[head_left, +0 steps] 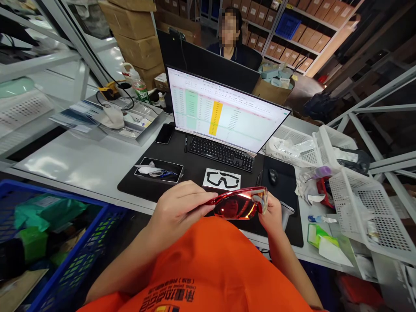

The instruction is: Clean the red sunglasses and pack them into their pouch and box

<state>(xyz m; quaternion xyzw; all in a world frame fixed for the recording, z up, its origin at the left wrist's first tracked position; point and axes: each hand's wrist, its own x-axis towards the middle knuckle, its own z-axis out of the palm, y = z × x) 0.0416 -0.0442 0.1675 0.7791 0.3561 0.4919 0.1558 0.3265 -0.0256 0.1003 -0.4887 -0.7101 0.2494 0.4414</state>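
Close in front of my chest I hold a pair of red sports sunglasses (238,203) with a mirrored, reflecting lens. My left hand (177,206) pinches the end of one temple arm between thumb and fingers. At the other end, my right hand (272,212) grips the frame near the lens edge; part of its fingers is behind the glasses. Beyond them on the black desk mat (191,188) lies a white card (222,178) with a black glasses outline. To its left rests an open dark box (158,170) with a whitish cloth and something blue inside.
A monitor (224,108) showing a spreadsheet stands behind a black keyboard (221,154), with a mouse (273,176) to the right. White baskets (367,212) line the right side. A blue crate (97,242) with packages sits lower left. Another person sits behind the monitor.
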